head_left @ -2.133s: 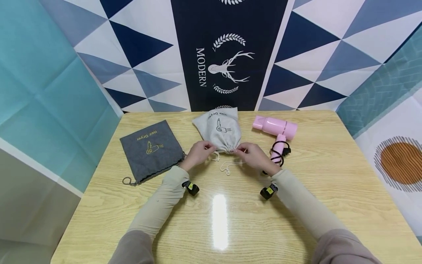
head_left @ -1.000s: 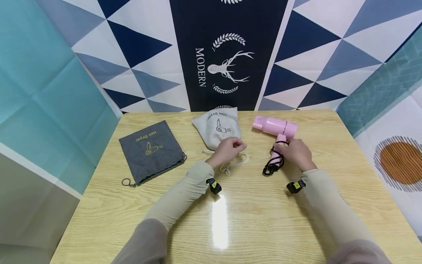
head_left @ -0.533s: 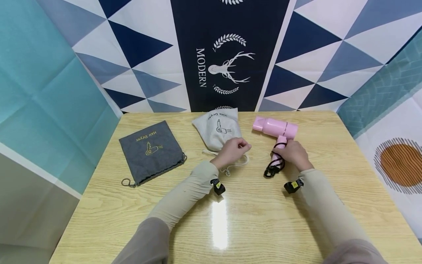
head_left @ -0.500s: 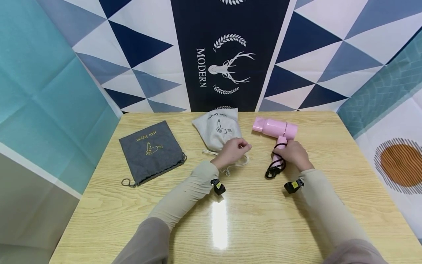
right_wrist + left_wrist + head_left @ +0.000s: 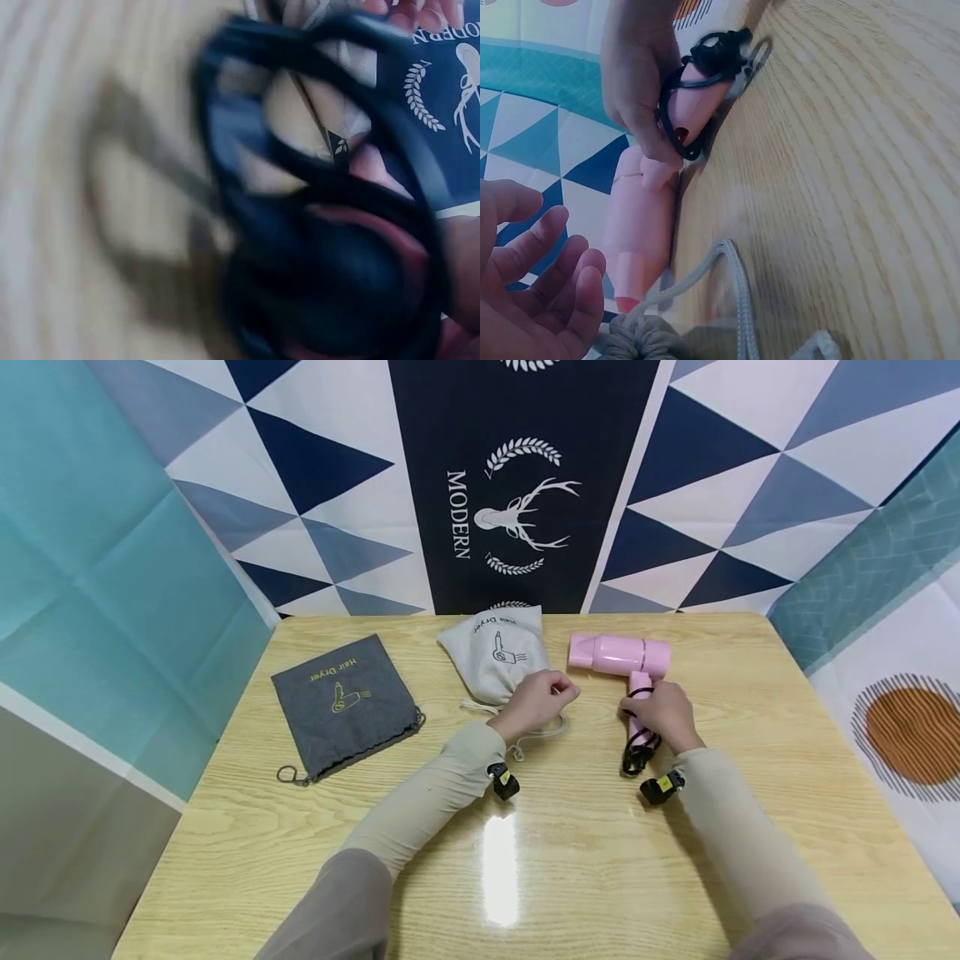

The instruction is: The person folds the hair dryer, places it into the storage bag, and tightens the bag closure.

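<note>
My right hand grips the handle of a pink hair dryer, whose barrel points left at the back right of the table. A black cord is looped around the handle; blurred and large, the cord fills much of the right wrist view. My left hand hovers over the lower end of a light grey drawstring bag printed "Hair Dryer", overlapping its white drawstring. In the left wrist view, the left hand's fingers curl loosely with nothing between them. The bag's mouth is gathered.
A flat dark grey "Hair Dryer" pouch with a drawstring loop lies at the left of the wooden table. Behind the table's back edge hangs a patterned cloth with triangles and a deer head.
Both hands left the light bag's drawstring. The right hand moved right, took hold of the hair dryer's handle and turned the dryer slightly, shifting it toward me. The left hand moved right.
</note>
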Motion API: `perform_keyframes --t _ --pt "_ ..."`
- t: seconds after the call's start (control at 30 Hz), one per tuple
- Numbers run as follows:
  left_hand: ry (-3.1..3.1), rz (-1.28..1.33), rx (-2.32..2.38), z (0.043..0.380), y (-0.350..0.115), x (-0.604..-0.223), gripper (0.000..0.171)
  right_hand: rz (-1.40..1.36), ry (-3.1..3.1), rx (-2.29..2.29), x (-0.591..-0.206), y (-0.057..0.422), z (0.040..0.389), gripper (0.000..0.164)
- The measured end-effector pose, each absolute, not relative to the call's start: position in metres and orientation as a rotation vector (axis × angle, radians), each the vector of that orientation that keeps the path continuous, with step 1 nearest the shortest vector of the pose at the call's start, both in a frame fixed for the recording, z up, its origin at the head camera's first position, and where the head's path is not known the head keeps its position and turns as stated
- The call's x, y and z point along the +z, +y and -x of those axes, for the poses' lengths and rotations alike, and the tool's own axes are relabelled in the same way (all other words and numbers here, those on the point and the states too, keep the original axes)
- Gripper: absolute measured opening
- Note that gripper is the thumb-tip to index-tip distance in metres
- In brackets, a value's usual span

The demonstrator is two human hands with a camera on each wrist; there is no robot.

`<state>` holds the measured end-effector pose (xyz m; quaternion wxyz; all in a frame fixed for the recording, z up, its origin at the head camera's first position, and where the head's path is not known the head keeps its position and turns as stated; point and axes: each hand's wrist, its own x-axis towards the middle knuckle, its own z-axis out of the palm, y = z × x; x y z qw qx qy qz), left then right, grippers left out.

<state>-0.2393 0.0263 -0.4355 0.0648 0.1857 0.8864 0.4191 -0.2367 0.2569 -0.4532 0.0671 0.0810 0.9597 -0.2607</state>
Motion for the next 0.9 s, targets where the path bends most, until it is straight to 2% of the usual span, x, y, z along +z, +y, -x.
perform_keyframes --t 0.3,0.43,0.73,0.9 --pt "2.738 -0.512 1.308 0.245 0.019 -0.429 0.019 -0.227 2.879 -1.000 -0.455 0.254 0.230 0.050" --pt "2.748 -0.399 1.411 0.248 0.015 -0.428 0.020 -0.173 2.881 -1.017 -0.450 0.250 0.226 0.055" --pt "2.765 -0.209 1.547 0.255 0.009 -0.423 0.059 -0.103 2.819 -1.075 -0.441 0.238 0.216 0.064" --pt "2.754 -0.204 1.555 0.258 0.007 -0.423 0.068 -0.059 2.819 -1.072 -0.439 0.235 0.211 0.068"
